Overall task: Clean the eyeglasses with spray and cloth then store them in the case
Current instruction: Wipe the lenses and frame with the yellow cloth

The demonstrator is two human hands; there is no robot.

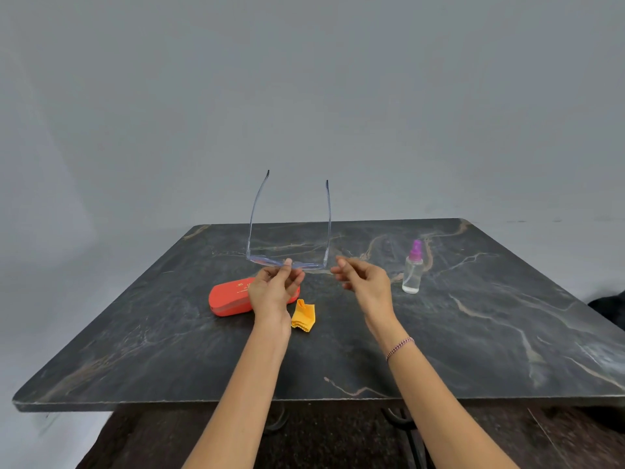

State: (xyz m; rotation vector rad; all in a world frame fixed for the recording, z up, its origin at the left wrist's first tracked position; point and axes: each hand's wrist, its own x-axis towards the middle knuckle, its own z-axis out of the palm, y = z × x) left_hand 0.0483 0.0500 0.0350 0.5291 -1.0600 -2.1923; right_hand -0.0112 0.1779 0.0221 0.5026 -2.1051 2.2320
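Two hands (pixel 274 289) (pixel 365 282), one eyeglasses (pixel 260 259), one case (pixel 230 299)

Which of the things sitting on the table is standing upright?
The spray bottle, clear with a purple top, right of the right hand. The red case lies flat and the yellow cloth is a crumpled heap.
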